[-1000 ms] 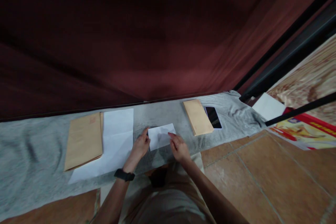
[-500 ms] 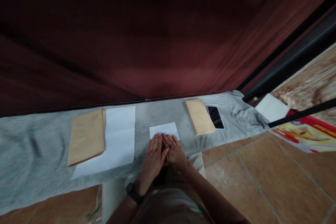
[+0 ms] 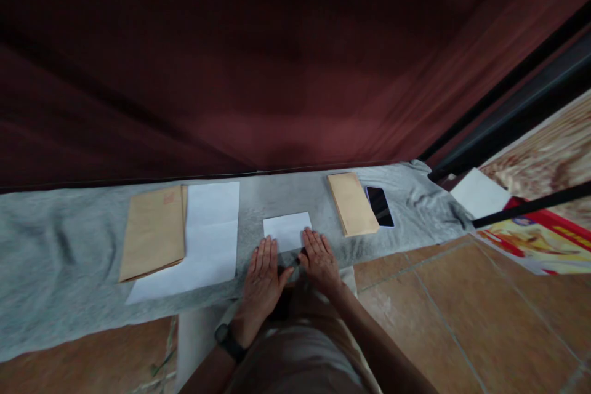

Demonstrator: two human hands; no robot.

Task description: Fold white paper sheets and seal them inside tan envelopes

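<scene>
A small folded white paper (image 3: pixel 286 230) lies flat on a grey cloth (image 3: pixel 60 265) spread over the floor. My left hand (image 3: pixel 262 277), with a black watch on its wrist, rests palm down with fingers stretched out, its fingertips at the paper's near left corner. My right hand (image 3: pixel 319 258) also lies flat and open, fingertips on the paper's near right corner. Neither hand holds anything.
Left of the hands lie a brown envelope (image 3: pixel 152 233) and a large white sheet (image 3: pixel 203 240). To the right are another brown envelope (image 3: pixel 353 203) and a black phone (image 3: pixel 380 205). A dark red curtain hangs behind; tiled floor, a white sheet (image 3: pixel 480 193) and a printed poster (image 3: pixel 535 235) are at right.
The hands laid the folded paper flat and pressed it together at its near edge, then slid apart toward the paper's two near corners.
</scene>
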